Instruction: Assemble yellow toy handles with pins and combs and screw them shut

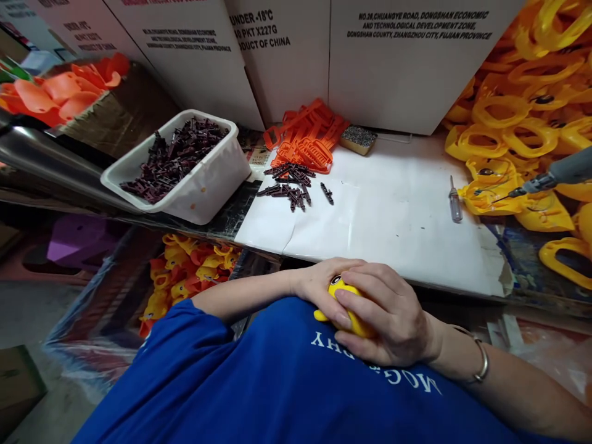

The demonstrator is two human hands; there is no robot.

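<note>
Head view: my one feed looks down over a blue shirt (198,382) towards a white-covered tabletop (398,209).
Yellow toy (363,327): in front of the shirt, just short of the tabletop's near edge; one round eye shows, while fingers cover most of the body.
Left grip (319,287): I have this bare hand wrapped around the toy from the left, thumb laid across it.
Right grip (398,314): closed over the toy from the other side, so both hands press on the same piece.
Dark clips (290,185): a small loose pile on the tabletop, one lying apart to its right, many more in a white tub (217,191) at the left.
Orange frames (308,145): heaped behind that pile, next to a small box of metal bits (359,137), perhaps screws.
Screwdriver (456,206): lying at the right, in neither hand; near it a grey power driver (555,176) points its bit at yellow shells (513,117).
Crate (104,293): below the tabletop at left, holding yellow-and-orange pieces (176,277) that I judge further along.
Toy so far: partly done, I would say; I cannot tell what is fitted beneath my palms.
Parts left: plenty, judging by the loose clips, frames and shells.
</note>
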